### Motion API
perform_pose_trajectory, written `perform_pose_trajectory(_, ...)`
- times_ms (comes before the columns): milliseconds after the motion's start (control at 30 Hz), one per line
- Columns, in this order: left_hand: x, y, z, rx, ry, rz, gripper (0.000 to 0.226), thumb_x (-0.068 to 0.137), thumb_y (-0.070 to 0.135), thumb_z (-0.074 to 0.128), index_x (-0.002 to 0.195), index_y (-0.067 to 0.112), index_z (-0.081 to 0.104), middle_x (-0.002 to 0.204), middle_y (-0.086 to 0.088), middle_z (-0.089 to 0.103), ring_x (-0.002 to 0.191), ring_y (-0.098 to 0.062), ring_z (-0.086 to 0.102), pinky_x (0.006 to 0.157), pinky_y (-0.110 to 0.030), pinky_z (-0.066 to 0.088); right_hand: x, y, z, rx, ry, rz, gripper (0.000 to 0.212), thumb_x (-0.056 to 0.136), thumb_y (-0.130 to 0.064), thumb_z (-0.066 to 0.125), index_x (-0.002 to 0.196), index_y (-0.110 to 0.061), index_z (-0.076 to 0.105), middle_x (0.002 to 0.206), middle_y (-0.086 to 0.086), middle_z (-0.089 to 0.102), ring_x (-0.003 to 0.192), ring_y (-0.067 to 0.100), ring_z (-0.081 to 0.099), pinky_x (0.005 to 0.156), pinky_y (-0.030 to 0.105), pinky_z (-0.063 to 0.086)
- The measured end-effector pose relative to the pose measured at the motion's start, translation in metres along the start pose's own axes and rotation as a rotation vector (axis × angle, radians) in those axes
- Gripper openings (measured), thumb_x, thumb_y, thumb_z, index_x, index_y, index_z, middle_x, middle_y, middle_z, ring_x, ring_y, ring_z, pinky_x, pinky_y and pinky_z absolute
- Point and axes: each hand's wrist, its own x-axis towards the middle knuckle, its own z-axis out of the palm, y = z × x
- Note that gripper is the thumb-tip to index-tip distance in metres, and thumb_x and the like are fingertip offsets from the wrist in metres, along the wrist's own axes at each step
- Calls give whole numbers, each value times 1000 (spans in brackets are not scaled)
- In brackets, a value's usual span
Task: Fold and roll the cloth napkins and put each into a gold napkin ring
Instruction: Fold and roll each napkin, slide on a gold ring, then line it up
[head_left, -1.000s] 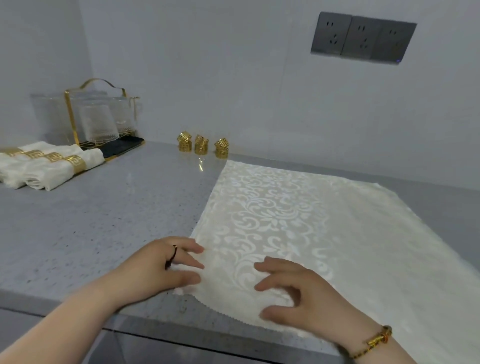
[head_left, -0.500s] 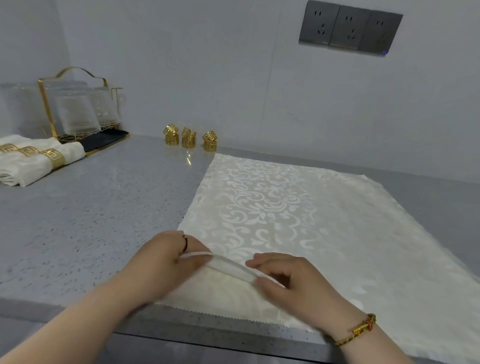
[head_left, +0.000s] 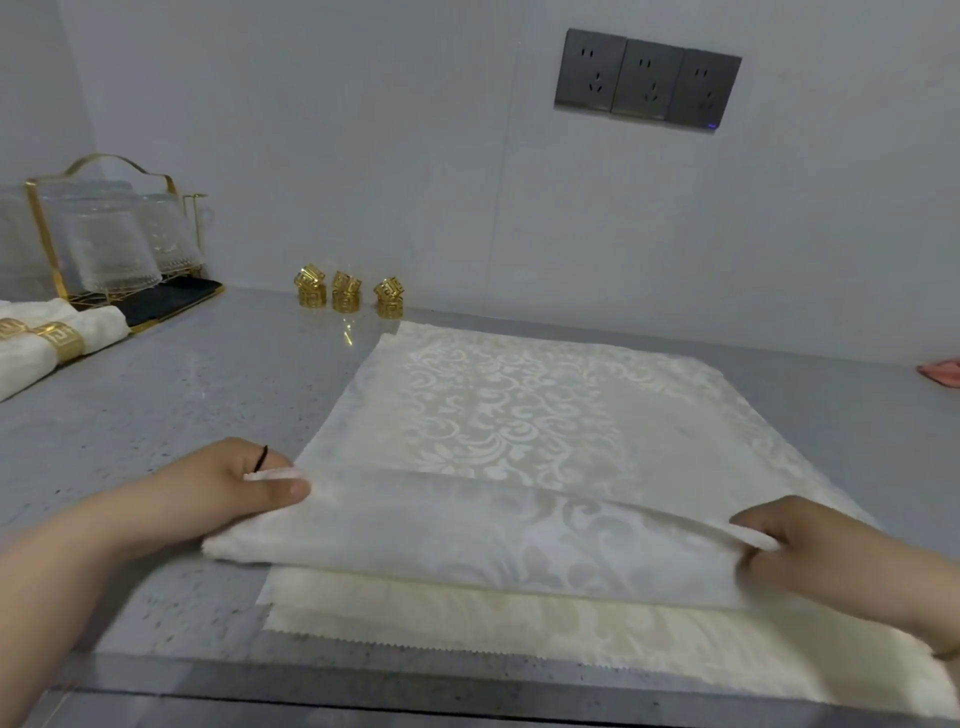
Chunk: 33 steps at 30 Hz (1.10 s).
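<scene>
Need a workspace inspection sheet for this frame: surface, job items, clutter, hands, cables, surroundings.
Surface: grey speckled countertop, front edge in view.
Job's things: cream damask napkin spread flat, a fold raised across its near part, pinked edge at the counter front; gold napkin rings in three small piles by the wall; finished rolled napkins in rings at far left.
Clutter: gold-framed glass rack on a black tray; pink item at right edge, unidentifiable.
Grips: left hand pinches the fold's left end; right hand pinches its right end.
Cables: nothing seen.
Surroundings: grey wall, triple socket panel.
</scene>
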Motion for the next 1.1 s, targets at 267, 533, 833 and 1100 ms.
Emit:
perform_pose_trajectory(267, 32, 1, -13, 140, 208, -132, 16, 78, 20, 70, 74, 4, 69, 67, -5, 69, 75, -26, 65, 58, -24, 42, 19, 42, -27, -3, 193, 199, 28, 79, -8, 65, 53, -19, 63, 48, -4, 59, 48, 11, 51, 57, 26, 40)
perform_pose_trajectory(533, 93, -8, -10, 336, 359, -96, 17, 81, 11, 67, 79, 11, 51, 76, -6, 49, 70, -19, 45, 59, -27, 30, 59, 41, -19, 144, 458, 335, 29, 81, -5, 49, 54, -12, 41, 51, 3, 38, 51, 19, 32, 51, 26, 24)
perform_pose_trajectory(833, 136, -21, -5, 253, 593, -88, 31, 83, 11, 62, 114, 14, 60, 78, -4, 63, 84, -19, 53, 74, -25, 34, 124, 53, -17, 67, 582, 453, 32, 85, -4, 44, 54, -6, 39, 53, 11, 43, 54, 25, 37, 51, 30, 26)
perform_pose_trajectory(1100, 126, -8, -6, 243, 694, 51, 34, 94, 19, 46, 127, 22, 52, 114, 0, 62, 106, -23, 53, 82, -29, 34, 136, 70, -10, -11, 671, 442, 34, 87, -5, 49, 54, -4, 43, 55, 13, 48, 58, 29, 40, 53, 30, 29)
